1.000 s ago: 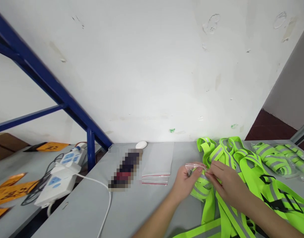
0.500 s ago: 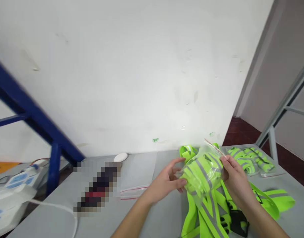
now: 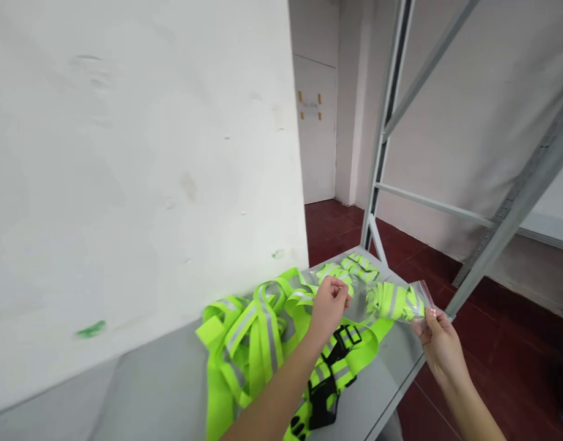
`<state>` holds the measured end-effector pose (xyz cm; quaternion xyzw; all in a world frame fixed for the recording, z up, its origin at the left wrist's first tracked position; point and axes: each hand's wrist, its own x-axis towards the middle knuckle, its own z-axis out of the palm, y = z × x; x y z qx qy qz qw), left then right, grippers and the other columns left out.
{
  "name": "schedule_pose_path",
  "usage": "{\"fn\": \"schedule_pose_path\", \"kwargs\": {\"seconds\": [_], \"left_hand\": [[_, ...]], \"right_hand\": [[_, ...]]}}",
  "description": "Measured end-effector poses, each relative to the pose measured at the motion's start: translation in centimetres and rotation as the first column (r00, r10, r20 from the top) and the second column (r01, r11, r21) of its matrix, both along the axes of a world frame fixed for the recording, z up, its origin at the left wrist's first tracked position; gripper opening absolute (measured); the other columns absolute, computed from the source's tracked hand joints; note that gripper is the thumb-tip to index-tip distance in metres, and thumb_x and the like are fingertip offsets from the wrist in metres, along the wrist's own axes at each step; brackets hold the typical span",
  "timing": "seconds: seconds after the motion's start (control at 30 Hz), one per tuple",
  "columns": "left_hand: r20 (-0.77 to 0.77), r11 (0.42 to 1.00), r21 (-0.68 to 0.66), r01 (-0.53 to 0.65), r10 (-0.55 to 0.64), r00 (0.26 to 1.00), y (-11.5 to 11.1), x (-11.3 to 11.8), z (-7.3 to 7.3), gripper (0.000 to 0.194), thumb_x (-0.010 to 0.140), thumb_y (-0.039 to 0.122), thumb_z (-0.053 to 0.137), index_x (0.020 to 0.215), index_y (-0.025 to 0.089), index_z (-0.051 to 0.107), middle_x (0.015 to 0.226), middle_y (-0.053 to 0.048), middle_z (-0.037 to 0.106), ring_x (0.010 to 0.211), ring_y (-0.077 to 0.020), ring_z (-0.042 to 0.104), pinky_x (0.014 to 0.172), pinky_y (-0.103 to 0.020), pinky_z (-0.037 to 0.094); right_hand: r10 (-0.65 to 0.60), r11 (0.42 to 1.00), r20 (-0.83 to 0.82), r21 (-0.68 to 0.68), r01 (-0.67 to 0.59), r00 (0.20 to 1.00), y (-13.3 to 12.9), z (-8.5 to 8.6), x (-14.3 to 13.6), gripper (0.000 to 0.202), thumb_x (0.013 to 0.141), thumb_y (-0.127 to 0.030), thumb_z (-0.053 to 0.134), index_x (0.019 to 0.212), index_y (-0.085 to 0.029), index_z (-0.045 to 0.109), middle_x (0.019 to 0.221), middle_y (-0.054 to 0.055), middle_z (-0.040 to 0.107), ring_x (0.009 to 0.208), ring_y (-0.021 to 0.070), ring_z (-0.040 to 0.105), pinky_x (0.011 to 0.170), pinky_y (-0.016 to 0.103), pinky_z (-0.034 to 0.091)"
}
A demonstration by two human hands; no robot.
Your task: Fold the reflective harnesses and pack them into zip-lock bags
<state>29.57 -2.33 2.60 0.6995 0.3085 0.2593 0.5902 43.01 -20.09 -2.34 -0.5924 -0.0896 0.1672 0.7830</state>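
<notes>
My right hand pinches a clear zip bag by its red-edged end, with a bundle of neon-yellow strap with grey stripes inside. The bag hangs over the right part of the grey table. Left of it, my left hand is closed, fingertips together, with nothing visible in them and a gap between it and the bag. Below both hands lies a loose pile of neon-yellow reflective straps, with black buckles on it. My left forearm covers part of this pile.
Two more bagged strap bundles lie at the table's far right corner. A white wall panel stands along the back. A grey metal frame rises beyond the corner, over the dark red floor.
The view has swung right. My left hand has let go of the bag and closed its fingers. My right hand has carried the bag right, near the table's edge.
</notes>
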Motion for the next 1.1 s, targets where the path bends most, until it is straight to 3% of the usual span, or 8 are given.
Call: {"fn": "schedule_pose_path", "kwargs": {"seconds": [0.17,0.3,0.37,0.43,0.57,0.73,0.93,1.1], "left_hand": [[-0.082,0.913,0.328,0.243,-0.228,0.97,-2.6,3.9,-2.0,0.018,0.084,0.03,0.058,0.099,0.021,0.059,0.105,-0.007,0.064,0.101,-0.0259,0.06,0.091,-0.042,0.046],[-0.456,0.536,0.673,0.51,-0.242,0.856,-3.7,2.2,-5.4,0.032,0.086,0.026,0.058,0.117,0.024,0.059,0.135,-0.01,0.053,0.117,-0.0313,0.052,0.098,-0.05,0.041],[-0.521,0.429,0.705,0.564,-0.227,0.823,-2.9,0.6,-6.5,0.03,0.089,0.02,0.052,0.117,0.026,0.06,0.135,-0.007,0.054,0.119,-0.0284,0.05,0.099,-0.047,0.041],[-0.538,0.374,0.719,0.585,-0.234,0.81,-1.6,-1.1,-6.8,0.034,0.089,0.015,0.048,0.119,0.028,0.059,0.136,-0.004,0.054,0.122,-0.0259,0.049,0.1,-0.045,0.041],[-0.544,0.326,0.745,0.582,-0.21,0.813,0.8,-3.7,-6.5,0.041,0.087,0.01,0.046,0.121,0.029,0.06,0.138,-0.003,0.053,0.123,-0.0246,0.047,0.101,-0.042,0.04],[-0.529,0.32,0.775,0.545,-0.142,0.837,2.5,-6.2,-6.7,0.044,0.085,0.008,0.046,0.122,0.028,0.06,0.135,-0.005,0.055,0.12,-0.0254,0.05,0.099,-0.042,0.042],[-0.544,0.322,0.778,0.54,-0.087,0.835,4.5,-8.1,-6.9,0.04,0.089,0.01,0.044,0.122,0.025,0.06,0.132,-0.008,0.057,0.117,-0.0269,0.052,0.098,-0.045,0.043],[-0.537,0.358,0.769,0.53,-0.089,0.839,4.7,-8.5,-4.9,0.029,0.096,0.025,0.044,0.117,0.021,0.063,0.124,-0.01,0.062,0.117,-0.0269,0.053,0.099,-0.045,0.043]], "right_hand": [[0.003,0.98,0.068,-0.199,0.011,0.998,-1.7,-2.3,2.0,0.044,0.069,-0.063,0.065,0.076,-0.024,0.046,0.065,-0.003,0.056,0.063,0.02,0.063,0.064,0.04,0.058],[0.037,0.9,0.229,-0.43,0.067,0.973,-3.5,-2.1,2.6,0.038,0.07,-0.055,0.068,0.084,-0.022,0.056,0.071,0.004,0.058,0.075,0.0291,0.061,0.067,0.045,0.053],[0.089,0.78,0.506,-0.571,0.256,0.858,-3.7,-1.2,2.8,0.042,0.077,-0.052,0.062,0.103,-0.018,0.06,0.094,0.013,0.061,0.096,0.0352,0.058,0.081,0.05,0.048],[0.289,0.631,0.727,-0.634,0.447,0.623,-2.7,-0.3,3.1,0.049,0.088,-0.049,0.05,0.124,-0.016,0.054,0.121,0.019,0.056,0.114,0.0376,0.05,0.092,0.053,0.042],[0.682,0.463,0.645,-0.746,0.479,0.345,1.8,0.1,3.6,0.052,0.095,-0.049,0.041,0.144,-0.029,0.04,0.148,0.013,0.04,0.135,0.0384,0.032,0.1,0.06,0.032],[0.746,0.263,0.51,-0.816,0.514,0.428,6.2,-1.4,2.8,0.051,0.097,-0.044,0.039,0.144,-0.026,0.042,0.146,0.019,0.042,0.126,0.0455,0.04,0.088,0.066,0.033],[0.674,0.292,0.585,-0.772,0.565,0.451,6.8,-1.8,1.4,0.05,0.096,-0.039,0.037,0.141,-0.021,0.046,0.136,0.024,0.048,0.114,0.0436,0.046,0.085,0.066,0.032],[0.651,0.348,0.623,-0.752,0.559,0.433,6.6,-2.4,1.2,0.056,0.094,-0.04,0.04,0.144,-0.015,0.039,0.146,0.026,0.037,0.13,0.0462,0.032,0.093,0.074,0.019]]}}
